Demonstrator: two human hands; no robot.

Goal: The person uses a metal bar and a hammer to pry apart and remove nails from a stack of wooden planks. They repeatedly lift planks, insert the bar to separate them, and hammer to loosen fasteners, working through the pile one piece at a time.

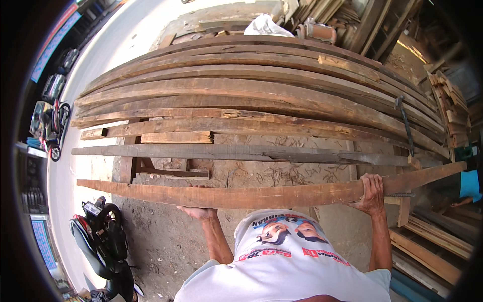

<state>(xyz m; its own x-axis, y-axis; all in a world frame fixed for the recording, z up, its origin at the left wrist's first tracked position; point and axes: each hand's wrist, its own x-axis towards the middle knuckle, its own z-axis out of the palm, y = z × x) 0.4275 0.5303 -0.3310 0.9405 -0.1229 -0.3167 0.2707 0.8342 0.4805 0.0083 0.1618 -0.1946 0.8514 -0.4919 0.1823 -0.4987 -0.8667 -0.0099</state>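
Note:
I hold a long rough wooden plank [271, 194] level in front of my chest, across the width of the view. My left hand [199, 211] supports it from underneath, left of its middle. My right hand [371, 194] is wrapped over its top edge further right. Beyond the plank lies a big stack of long weathered boards [261, 95] laid side by side. One thinner grey board [241, 152] lies apart, just in front of the stack.
A dark metal crowbar [405, 123] rests on the stack's right end. A motorbike [103, 241] is parked at lower left on the dirt ground [156, 236]. More cut timber [427, 251] is piled at lower right, and another person's blue sleeve [470, 183] shows at the right rim.

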